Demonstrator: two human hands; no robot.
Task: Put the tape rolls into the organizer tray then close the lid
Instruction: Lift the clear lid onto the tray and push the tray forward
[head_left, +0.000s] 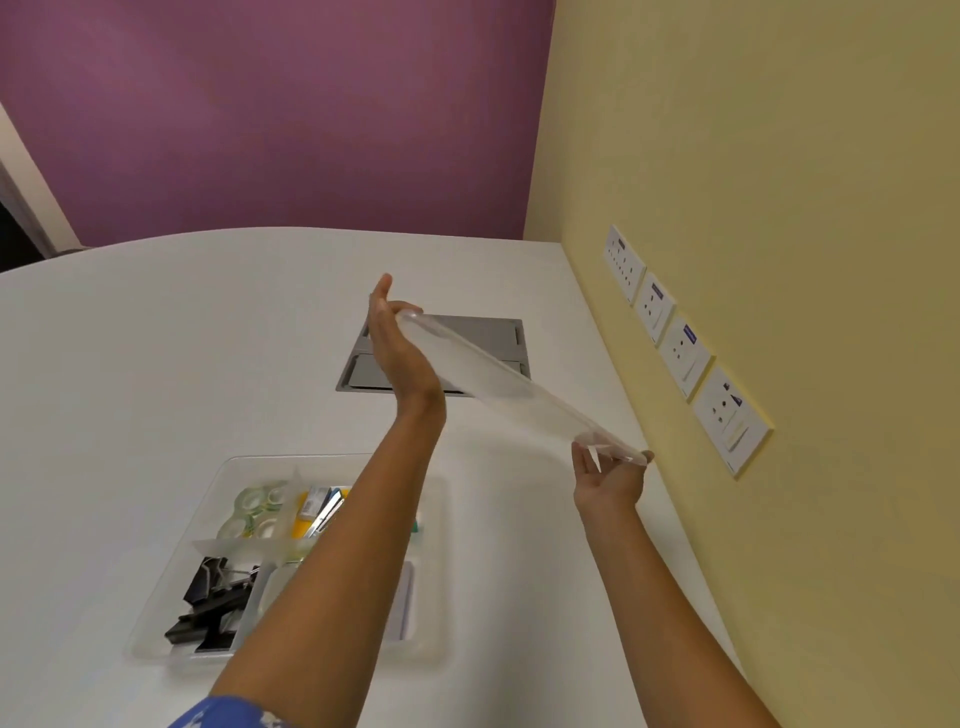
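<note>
Above the table (156, 338), held in the air between both hands, is the clear lid (498, 374), tilted so that its far end sits higher than its near end. It looks thin, light and fairly stiff, a flat sheet of see-through plastic with a small rim; I judge it smooth and a little slippery, so the two short ends are the sensible places to hold it, which is where the hands are. The left hand (397, 345) lies flat against the far end, fingers straight and together, more pressing than wrapping. The right hand (608, 475) cups the near end from below, fingers pinching the edge of the lid.

The lid is off to the far right of the tray (441, 519), not over it. The tray rests on the table below the left forearm, open on top. In its far left compartment lie the tape rolls (254, 512); I count about four, though they are clear and overlap, so the count is unsure. The near left compartment holds a heap of black clips (213, 603), too tangled to count. A middle compartment has some yellow and blue packets (317, 512), partly hidden by the arm.

With the rolls in, closing seems to be what is left. Beyond the lid a grey hatch (488, 332) is set into the table, and four sockets (680, 348) line the yellow wall
</note>
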